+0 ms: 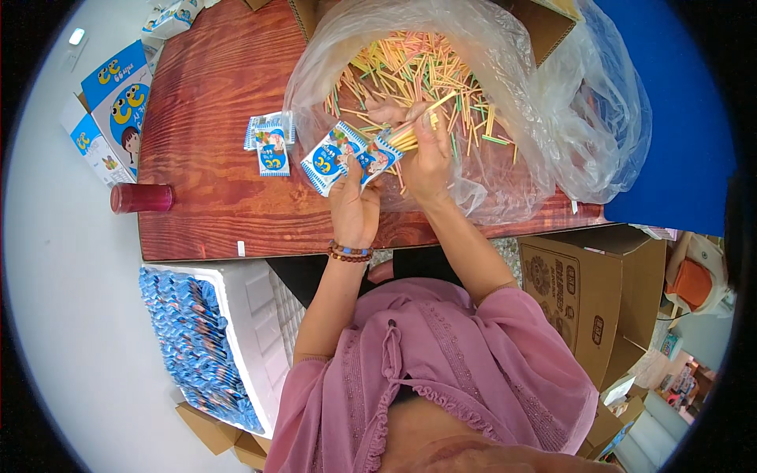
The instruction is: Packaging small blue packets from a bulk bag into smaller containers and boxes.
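My left hand (355,211) is closed on two small blue-and-white packets: a larger one (325,162) to the left and another (378,160) tilted to the right. My right hand (430,164) pinches a few thin pale-yellow sticks (406,139), whose lower ends meet the upper right end of the tilted packet. Whether they are inside it I cannot tell. Just beyond my hands lies a loose heap of yellow, pink and green sticks (426,63) on a large clear plastic bag (505,177). More packets (274,154) lie on the table to the left.
The reddish wooden table (213,87) carries a dark red cup (142,198) at its left edge. Printed boxes (118,110) stand beyond it. Below left, a white foam box (256,299) holds many blue packets (193,339). An open cardboard box (583,292) is below right.
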A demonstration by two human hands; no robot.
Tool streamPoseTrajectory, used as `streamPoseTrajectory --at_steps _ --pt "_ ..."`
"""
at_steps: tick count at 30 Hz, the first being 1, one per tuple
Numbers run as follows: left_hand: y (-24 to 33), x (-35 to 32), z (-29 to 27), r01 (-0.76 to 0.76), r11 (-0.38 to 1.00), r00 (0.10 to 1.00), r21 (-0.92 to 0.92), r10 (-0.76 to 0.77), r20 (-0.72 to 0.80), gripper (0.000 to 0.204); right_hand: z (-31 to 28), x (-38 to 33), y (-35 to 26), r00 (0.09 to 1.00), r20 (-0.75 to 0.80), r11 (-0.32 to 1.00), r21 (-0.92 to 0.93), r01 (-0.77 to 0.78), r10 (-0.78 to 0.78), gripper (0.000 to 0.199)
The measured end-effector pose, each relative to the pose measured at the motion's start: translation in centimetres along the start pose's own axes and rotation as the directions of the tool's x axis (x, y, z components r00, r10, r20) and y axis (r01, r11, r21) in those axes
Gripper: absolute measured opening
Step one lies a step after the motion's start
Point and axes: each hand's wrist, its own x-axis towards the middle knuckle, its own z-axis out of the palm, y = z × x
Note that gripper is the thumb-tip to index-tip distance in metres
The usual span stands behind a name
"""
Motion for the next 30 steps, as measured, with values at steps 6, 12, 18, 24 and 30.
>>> streamPoseTrajectory --at_steps 6,12,18,24,30 --pt "-0.5 0.3 0.3 -0.046 0.999 0.998 0.016 0.047 -0.051 0.016 0.3 -0.8 0.0 0.991 -0.055 0.992 0.024 -0.120 0.121 0.017" --pt "-0.6 0.5 -0.1 -0.076 0.996 0.997 0.038 0.077 -0.025 0.017 -0.2 -0.5 0.1 0.988 -0.055 0.986 0.093 -0.141 0.147 0.015" --pt "-1.0 1.1 -0.5 -0.087 0.996 0.996 0.026 0.088 -0.025 0.017 -0.1 -1.0 0.4 0.981 0.001 0.980 -0.041 -0.195 0.195 0.019" --pt "-0.9 1.0 -0.1 -0.094 0.996 0.996 -0.006 0.094 0.011 0.018 -0.2 -0.2 0.1 0.988 0.082 0.991 -0.037 -0.127 0.129 0.035" --pt "-1.1 1.0 -0.2 -0.107 0.994 0.994 -0.010 0.107 0.030 0.026 -0.1 0.3 -0.1 0.989 0.091 0.985 -0.141 -0.099 0.112 0.047"
